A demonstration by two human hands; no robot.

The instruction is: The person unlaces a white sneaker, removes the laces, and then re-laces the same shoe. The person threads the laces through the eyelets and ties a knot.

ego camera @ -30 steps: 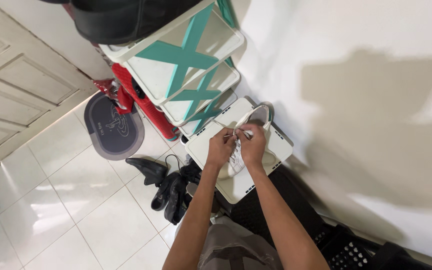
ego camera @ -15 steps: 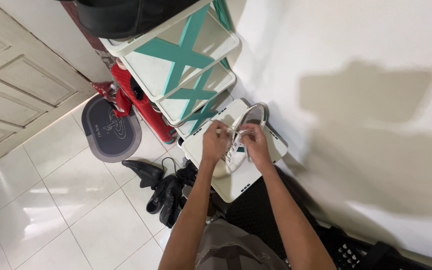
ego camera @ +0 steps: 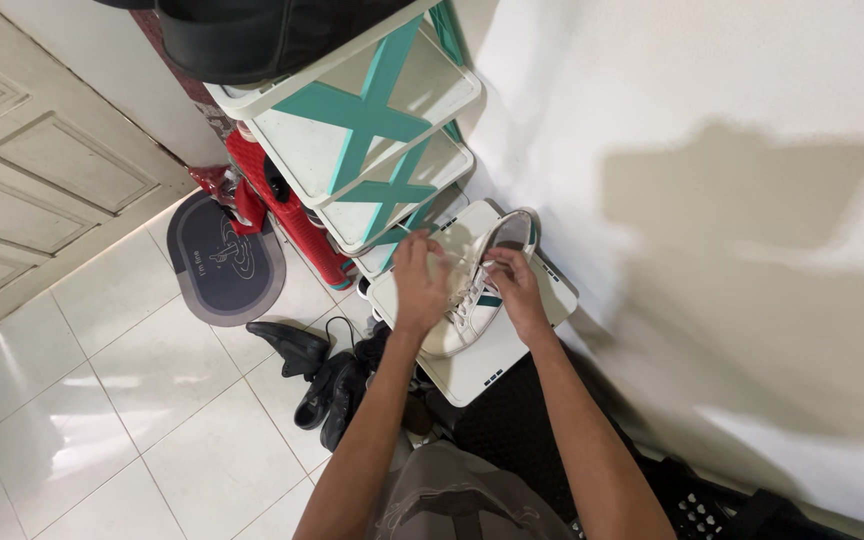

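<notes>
- Sneaker point(ego camera: 474, 300), white with a green stripe, lies on the white panel point(ego camera: 527, 335) beside the teal-and-white rack point(ego camera: 372, 130).
- We see our left hand point(ego camera: 419, 285) closed on a lace on the shoe's left side.
- Our right hand point(ego camera: 517, 285) pinches the laces at the shoe's right side.
- Black shoes point(ego camera: 327, 385) sit on the tiles below.

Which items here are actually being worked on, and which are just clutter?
In use: left hand, right hand, white sneaker and its laces, white shelf top it rests on.

Lying about: black shoes on the floor, grey mat, teal-and-white rack, red basket.
</notes>
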